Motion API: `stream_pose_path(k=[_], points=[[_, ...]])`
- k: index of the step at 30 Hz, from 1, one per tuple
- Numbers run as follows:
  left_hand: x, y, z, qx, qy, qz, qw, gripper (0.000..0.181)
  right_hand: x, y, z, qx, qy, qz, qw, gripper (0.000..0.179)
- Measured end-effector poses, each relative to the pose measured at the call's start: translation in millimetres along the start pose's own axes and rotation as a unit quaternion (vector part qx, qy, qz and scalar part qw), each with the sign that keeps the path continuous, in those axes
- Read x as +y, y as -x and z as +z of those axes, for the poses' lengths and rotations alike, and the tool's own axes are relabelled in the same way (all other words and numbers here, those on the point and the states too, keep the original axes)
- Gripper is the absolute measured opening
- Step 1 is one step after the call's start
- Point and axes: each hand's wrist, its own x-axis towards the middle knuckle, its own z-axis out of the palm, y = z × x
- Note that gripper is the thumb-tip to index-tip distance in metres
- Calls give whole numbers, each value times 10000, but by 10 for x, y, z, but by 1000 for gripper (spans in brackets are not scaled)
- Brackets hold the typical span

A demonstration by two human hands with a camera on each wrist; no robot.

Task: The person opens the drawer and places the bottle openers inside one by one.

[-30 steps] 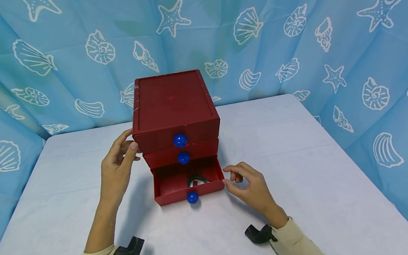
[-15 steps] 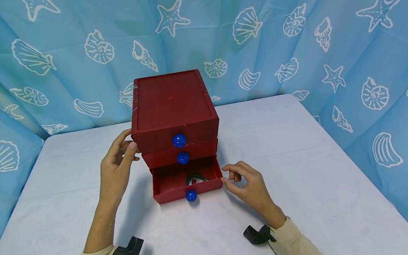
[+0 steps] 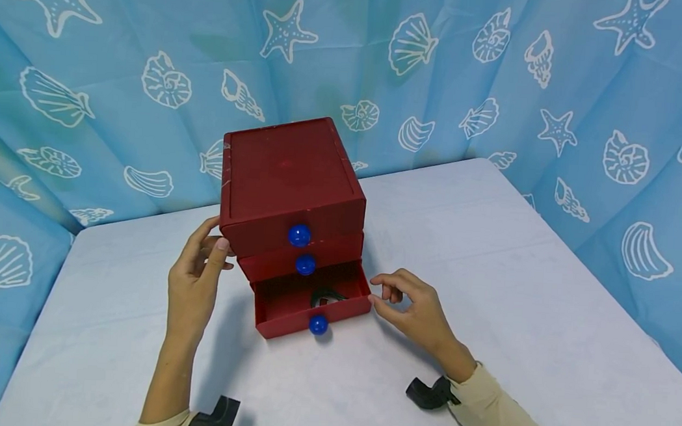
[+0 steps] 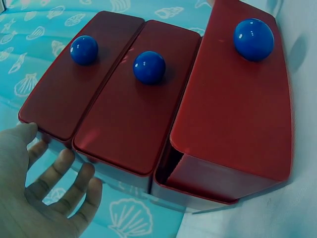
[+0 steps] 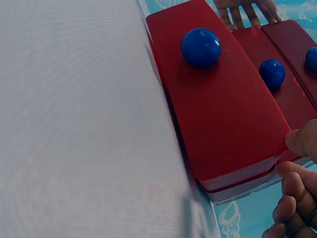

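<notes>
A dark red three-drawer cabinet [image 3: 291, 164] stands on the white-covered table; its bottom drawer [image 3: 287, 327] is partly pulled out. Inside that drawer lies a dark, curved item [image 3: 327, 295] with white and red parts, half hidden by the drawer front. My left hand [image 3: 196, 282], fingers spread and bent loosely, touches the cabinet's left side near the top drawer [image 4: 74, 84]. At the bottom drawer's front right corner, my right hand [image 3: 417, 312] holds on between thumb and index finger. The thumb [image 5: 302, 141] sits on the corner edge, and the other fingers are curled.
Blue knobs [image 3: 300, 235] stick out from each drawer front. A blue curtain [image 3: 443, 82] with shell and starfish prints hangs behind and beside the table [image 3: 517, 302]. Black wrist mounts [image 3: 431, 393] sit at both cuffs.
The bottom drawer has slid a little inward, and my right hand has moved slightly with it. My left hand stays in place on the cabinet.
</notes>
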Motion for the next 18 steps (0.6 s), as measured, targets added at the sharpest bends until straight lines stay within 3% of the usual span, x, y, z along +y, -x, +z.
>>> stream_pose_path(k=[18], points=[[9,2,3,-8,-71,-6,10000,42,14,-20,12,-23,55,117,9999,27]])
